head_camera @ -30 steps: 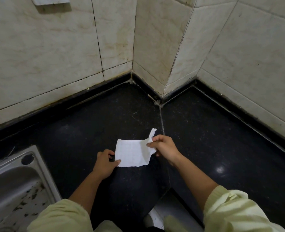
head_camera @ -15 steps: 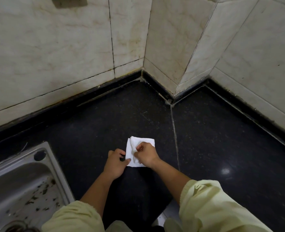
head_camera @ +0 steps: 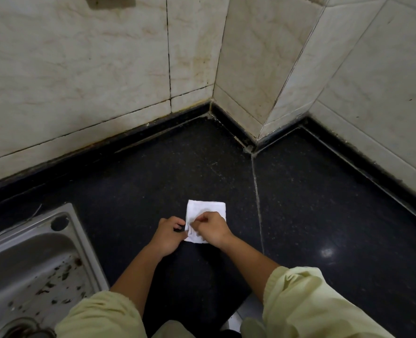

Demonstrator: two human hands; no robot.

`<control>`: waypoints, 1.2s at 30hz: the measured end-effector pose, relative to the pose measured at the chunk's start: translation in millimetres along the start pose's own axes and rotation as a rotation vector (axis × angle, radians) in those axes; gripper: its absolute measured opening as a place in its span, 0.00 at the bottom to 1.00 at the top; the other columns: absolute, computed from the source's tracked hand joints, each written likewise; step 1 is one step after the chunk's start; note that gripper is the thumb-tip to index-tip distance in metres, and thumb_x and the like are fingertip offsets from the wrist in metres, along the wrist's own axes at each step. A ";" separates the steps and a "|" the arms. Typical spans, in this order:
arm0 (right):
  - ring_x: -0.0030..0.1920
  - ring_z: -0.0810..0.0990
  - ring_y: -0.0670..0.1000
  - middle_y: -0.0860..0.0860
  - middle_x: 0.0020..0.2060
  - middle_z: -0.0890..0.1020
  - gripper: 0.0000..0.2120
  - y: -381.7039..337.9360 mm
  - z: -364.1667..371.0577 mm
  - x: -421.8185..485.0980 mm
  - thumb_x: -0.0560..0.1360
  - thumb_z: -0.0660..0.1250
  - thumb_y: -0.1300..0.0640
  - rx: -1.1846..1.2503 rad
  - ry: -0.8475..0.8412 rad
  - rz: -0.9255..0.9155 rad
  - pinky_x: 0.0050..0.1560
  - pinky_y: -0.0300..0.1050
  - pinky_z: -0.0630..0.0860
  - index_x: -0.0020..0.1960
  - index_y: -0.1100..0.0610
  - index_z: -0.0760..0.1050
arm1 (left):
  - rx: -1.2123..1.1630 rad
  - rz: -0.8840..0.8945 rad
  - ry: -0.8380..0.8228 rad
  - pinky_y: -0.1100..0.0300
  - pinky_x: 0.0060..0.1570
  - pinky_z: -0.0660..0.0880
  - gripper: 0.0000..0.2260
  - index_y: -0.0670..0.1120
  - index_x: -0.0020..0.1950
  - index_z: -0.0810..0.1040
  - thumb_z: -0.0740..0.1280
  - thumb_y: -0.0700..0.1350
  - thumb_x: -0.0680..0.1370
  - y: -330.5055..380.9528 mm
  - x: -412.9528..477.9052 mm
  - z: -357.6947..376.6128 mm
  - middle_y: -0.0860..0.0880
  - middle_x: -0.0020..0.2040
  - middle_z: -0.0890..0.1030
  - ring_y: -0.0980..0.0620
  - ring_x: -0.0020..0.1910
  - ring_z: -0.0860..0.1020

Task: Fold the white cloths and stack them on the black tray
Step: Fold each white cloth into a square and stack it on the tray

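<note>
A small white cloth [head_camera: 205,209] lies folded on the black stone counter [head_camera: 153,181], near its front middle. My right hand [head_camera: 213,230] rests on the cloth's near half and pinches its left edge with the fingertips. My left hand [head_camera: 169,234] is just left of the cloth, fingers curled, thumb and fingertips touching the cloth's near-left corner. The near part of the cloth is hidden under my right hand. No black tray is in view.
A steel sink [head_camera: 29,269] with dark specks in its basin sits at the front left. Tiled walls [head_camera: 104,69] close off the counter at the back and right, with a jutting corner [head_camera: 258,132] behind the cloth.
My right hand has carried the cloth's right side over to the left, so the cloth is now about half as wide. Both hands have come close together on its left edge.
</note>
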State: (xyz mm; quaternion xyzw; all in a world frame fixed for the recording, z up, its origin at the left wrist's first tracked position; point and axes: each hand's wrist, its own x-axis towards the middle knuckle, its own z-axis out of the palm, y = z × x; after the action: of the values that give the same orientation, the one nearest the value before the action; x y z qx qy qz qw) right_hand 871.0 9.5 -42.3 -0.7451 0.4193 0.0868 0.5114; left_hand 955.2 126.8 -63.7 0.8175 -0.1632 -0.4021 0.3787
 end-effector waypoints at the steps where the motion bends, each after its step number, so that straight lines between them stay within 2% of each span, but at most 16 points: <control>1: 0.40 0.77 0.49 0.53 0.37 0.78 0.09 0.4 -3.2 -0.5 0.75 0.64 0.57 0.014 0.001 0.008 0.45 0.47 0.76 0.43 0.62 0.79 | -0.032 -0.040 -0.041 0.61 0.49 0.74 0.10 0.47 0.56 0.77 0.70 0.41 0.75 1.0 1.1 -4.2 0.47 0.56 0.72 0.53 0.51 0.76; 4: 0.38 0.78 0.49 0.52 0.36 0.80 0.09 3.8 -21.3 0.2 0.75 0.63 0.59 0.051 0.054 0.051 0.42 0.47 0.77 0.43 0.62 0.80 | -0.152 -0.185 -0.133 0.63 0.40 0.75 0.08 0.47 0.54 0.77 0.65 0.38 0.77 14.1 1.9 -16.0 0.47 0.49 0.78 0.54 0.45 0.77; 6: 0.38 0.79 0.50 0.54 0.36 0.81 0.09 10.4 -36.4 2.0 0.73 0.63 0.61 0.067 0.112 0.066 0.44 0.51 0.79 0.43 0.65 0.80 | -0.209 -0.217 -0.093 0.62 0.38 0.75 0.06 0.45 0.49 0.78 0.62 0.38 0.78 21.1 4.5 -18.4 0.45 0.46 0.80 0.52 0.42 0.78; 7: 0.39 0.80 0.52 0.54 0.36 0.82 0.09 14.4 -43.6 2.2 0.73 0.63 0.61 0.076 0.137 0.077 0.44 0.51 0.79 0.43 0.64 0.80 | -0.229 -0.216 -0.047 0.60 0.39 0.77 0.06 0.44 0.46 0.78 0.62 0.38 0.79 22.9 6.2 -17.5 0.44 0.46 0.81 0.50 0.43 0.79; 10: 0.43 0.83 0.56 0.56 0.39 0.84 0.05 27.8 -57.7 0.2 0.72 0.64 0.61 0.099 0.204 0.131 0.44 0.51 0.79 0.40 0.57 0.78 | -0.204 -0.203 0.115 0.48 0.50 0.80 0.08 0.41 0.39 0.79 0.64 0.40 0.76 22.5 9.3 -11.4 0.38 0.46 0.83 0.41 0.45 0.82; 13: 0.42 0.83 0.56 0.58 0.41 0.84 0.02 35.9 -59.6 -5.7 0.72 0.67 0.62 0.177 0.240 0.185 0.47 0.53 0.81 0.41 0.58 0.77 | -0.122 -0.175 0.115 0.44 0.51 0.80 0.09 0.40 0.37 0.79 0.69 0.45 0.73 25.7 6.2 -2.9 0.40 0.41 0.83 0.40 0.45 0.83; 16: 0.45 0.82 0.55 0.59 0.45 0.83 0.01 38.4 -53.8 -12.4 0.74 0.68 0.61 0.313 0.215 0.211 0.40 0.47 0.80 0.45 0.59 0.76 | -0.071 -0.165 0.067 0.48 0.48 0.80 0.10 0.42 0.35 0.75 0.72 0.45 0.71 33.3 1.2 6.3 0.43 0.36 0.78 0.44 0.39 0.80; 18: 0.46 0.83 0.55 0.59 0.47 0.83 0.05 38.5 -48.6 -15.5 0.73 0.69 0.60 0.372 0.192 0.221 0.36 0.43 0.77 0.48 0.60 0.77 | -0.102 -0.210 0.050 0.51 0.39 0.78 0.09 0.42 0.34 0.74 0.72 0.41 0.70 36.4 -1.9 10.5 0.43 0.33 0.78 0.46 0.34 0.78; 20: 0.43 0.81 0.54 0.59 0.47 0.83 0.08 37.1 -47.3 -18.9 0.72 0.70 0.59 0.422 0.191 0.251 0.35 0.42 0.74 0.49 0.62 0.79 | -0.220 -0.297 -0.001 0.59 0.30 0.71 0.06 0.41 0.35 0.75 0.70 0.39 0.70 38.6 -4.2 11.4 0.44 0.32 0.75 0.51 0.29 0.73; 22: 0.40 0.79 0.52 0.56 0.44 0.82 0.10 35.3 -51.1 -23.5 0.72 0.70 0.59 0.520 0.166 0.315 0.34 0.42 0.72 0.51 0.63 0.79 | -0.376 -0.416 -0.086 0.63 0.29 0.69 0.04 0.40 0.41 0.77 0.69 0.40 0.71 41.1 -9.3 8.4 0.46 0.35 0.75 0.53 0.31 0.72; 25: 0.44 0.79 0.53 0.55 0.44 0.81 0.15 36.4 -58.5 -31.1 0.69 0.69 0.60 0.720 0.058 0.375 0.37 0.43 0.74 0.55 0.62 0.79 | -0.564 -0.499 -0.233 0.60 0.35 0.74 0.13 0.42 0.54 0.78 0.69 0.41 0.70 42.1 -16.9 3.5 0.45 0.46 0.79 0.51 0.41 0.75; 28: 0.49 0.80 0.55 0.56 0.48 0.82 0.15 38.5 -62.2 -41.3 0.69 0.66 0.62 0.864 -0.017 0.362 0.42 0.46 0.77 0.55 0.61 0.79 | -0.691 -0.472 -0.295 0.55 0.40 0.78 0.16 0.43 0.58 0.76 0.67 0.38 0.70 43.2 -23.7 4.3 0.41 0.52 0.81 0.46 0.47 0.79; 32: 0.51 0.80 0.57 0.59 0.50 0.80 0.15 45.1 -65.9 -56.4 0.69 0.63 0.66 1.035 -0.045 0.335 0.47 0.49 0.79 0.55 0.64 0.78 | -0.671 -0.380 -0.330 0.54 0.41 0.79 0.18 0.41 0.60 0.76 0.65 0.35 0.70 49.3 -32.6 12.1 0.40 0.55 0.81 0.44 0.50 0.80; 36: 0.42 0.80 0.54 0.57 0.47 0.79 0.12 60.5 -82.3 -76.5 0.68 0.62 0.67 1.112 -0.008 0.306 0.40 0.46 0.79 0.49 0.63 0.77 | -0.624 -0.266 -0.374 0.53 0.43 0.79 0.21 0.43 0.61 0.76 0.63 0.31 0.70 66.3 -37.5 28.1 0.40 0.60 0.79 0.43 0.55 0.78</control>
State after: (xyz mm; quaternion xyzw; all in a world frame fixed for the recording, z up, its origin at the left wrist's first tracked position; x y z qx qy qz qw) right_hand 754.8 -25.7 -3.3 -0.2947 0.5030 -0.0711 0.8094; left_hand 912.3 90.8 -4.8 0.5895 0.0081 -0.6202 0.5174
